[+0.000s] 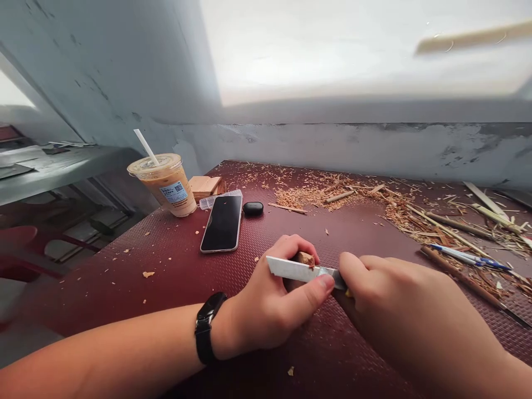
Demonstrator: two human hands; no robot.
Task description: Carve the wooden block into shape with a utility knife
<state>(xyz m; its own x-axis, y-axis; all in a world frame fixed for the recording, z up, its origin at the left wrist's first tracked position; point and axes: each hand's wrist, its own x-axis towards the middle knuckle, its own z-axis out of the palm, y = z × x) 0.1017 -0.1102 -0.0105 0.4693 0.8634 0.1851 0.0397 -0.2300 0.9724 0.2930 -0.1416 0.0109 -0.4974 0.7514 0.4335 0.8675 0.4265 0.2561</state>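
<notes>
My right hand [384,291] is closed round the handle of a utility knife [293,269], whose long blade points left across my left hand. In my left hand [276,305] is a small piece of wood [305,259], gripped in the curled fingers, with only its light brown end showing. The left thumb presses near the base of the blade. A reddish shaving clings to the blade's edge by the wood. Most of the wood and the knife's handle are hidden by my hands. A black band [204,332] sits on my left wrist.
On the dark red table [166,277] stand an iced drink cup [166,185], a smartphone [222,223], a black earbud case [253,208] and wood blocks [205,186]. Wood shavings [307,197] spread along the back and right, near pens [469,257] and a brown-handled tool [461,275].
</notes>
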